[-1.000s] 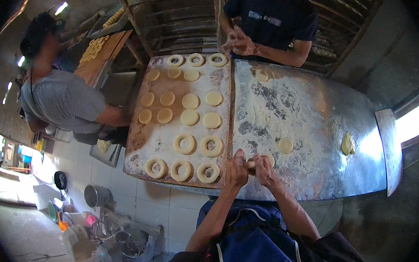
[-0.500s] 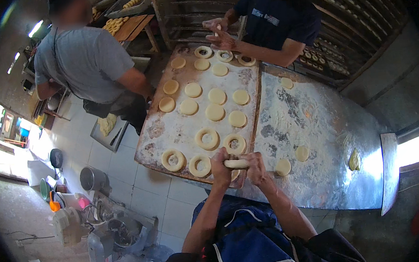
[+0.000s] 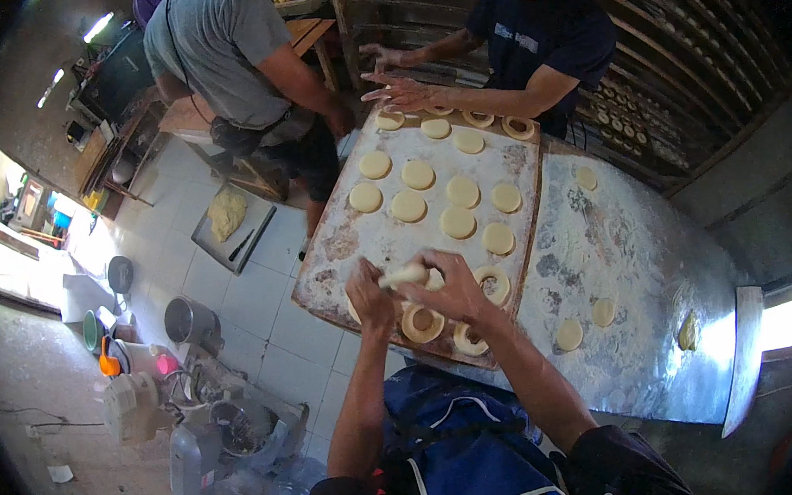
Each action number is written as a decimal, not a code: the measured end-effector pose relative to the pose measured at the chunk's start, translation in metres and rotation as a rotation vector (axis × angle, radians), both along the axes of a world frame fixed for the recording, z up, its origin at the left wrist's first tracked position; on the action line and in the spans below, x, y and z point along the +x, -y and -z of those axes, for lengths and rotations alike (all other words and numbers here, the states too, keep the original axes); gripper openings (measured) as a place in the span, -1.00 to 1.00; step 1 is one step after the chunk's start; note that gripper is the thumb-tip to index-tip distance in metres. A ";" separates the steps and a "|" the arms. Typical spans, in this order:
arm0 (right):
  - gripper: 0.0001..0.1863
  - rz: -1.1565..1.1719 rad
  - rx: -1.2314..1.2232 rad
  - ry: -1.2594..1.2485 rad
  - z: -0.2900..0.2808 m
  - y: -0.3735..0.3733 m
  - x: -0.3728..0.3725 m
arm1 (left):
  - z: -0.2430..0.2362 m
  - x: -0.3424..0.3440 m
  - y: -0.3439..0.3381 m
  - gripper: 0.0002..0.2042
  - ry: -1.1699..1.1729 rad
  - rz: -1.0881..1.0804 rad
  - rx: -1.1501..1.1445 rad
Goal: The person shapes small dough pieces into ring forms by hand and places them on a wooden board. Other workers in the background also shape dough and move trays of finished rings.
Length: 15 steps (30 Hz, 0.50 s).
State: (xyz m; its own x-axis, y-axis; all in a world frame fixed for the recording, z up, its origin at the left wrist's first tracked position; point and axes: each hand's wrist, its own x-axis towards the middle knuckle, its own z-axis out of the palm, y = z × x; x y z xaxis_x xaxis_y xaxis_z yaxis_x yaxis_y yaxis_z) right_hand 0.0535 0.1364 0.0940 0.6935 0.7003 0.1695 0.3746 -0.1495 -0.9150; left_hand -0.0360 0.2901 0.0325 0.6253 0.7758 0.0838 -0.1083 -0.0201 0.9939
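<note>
Above the near left part of a floured board (image 3: 338, 273), a pale piece of dough (image 3: 405, 276) is stretched between my hands. My left hand (image 3: 372, 294) is closed at its left end. The fingers of my right hand (image 3: 450, 290) curl round the other end; whether the piece has a hole cannot be seen. Under and beside my hands lie dough rings (image 3: 422, 323), partly covered by them. Farther up the board are several flat dough rounds (image 3: 457, 222).
To the right, a floured metal table (image 3: 592, 260) carries more rounds (image 3: 569, 334) and a dough lump (image 3: 688, 331). A co-worker in dark clothing (image 3: 538, 45) reaches over the far edge. Another in grey (image 3: 223, 56) stands far left. A tray with dough (image 3: 226, 219) is on the floor.
My hands have moved left across the board with the dough, and the view has shifted left. The far co-worker's hands have lowered and spread apart over the far rounds and rings.
</note>
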 end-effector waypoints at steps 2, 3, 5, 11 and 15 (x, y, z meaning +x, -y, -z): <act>-0.56 0.084 -0.135 -0.061 -0.001 -0.022 0.010 | 0.008 0.029 -0.022 -0.72 -0.192 -0.071 -0.124; -0.51 0.118 -0.199 -0.094 0.002 -0.033 0.016 | 0.013 0.038 -0.030 -0.74 -0.192 -0.115 -0.153; -0.38 0.230 -0.361 0.040 0.008 -0.043 0.020 | 0.023 0.046 -0.044 -0.77 -0.464 -0.198 0.491; -0.18 0.364 -0.273 0.093 0.009 0.044 -0.017 | 0.042 0.031 -0.073 -0.76 -0.589 0.176 0.558; -0.34 0.537 -0.437 -0.103 0.011 0.159 -0.044 | 0.049 0.031 -0.069 -0.70 -0.521 0.169 0.799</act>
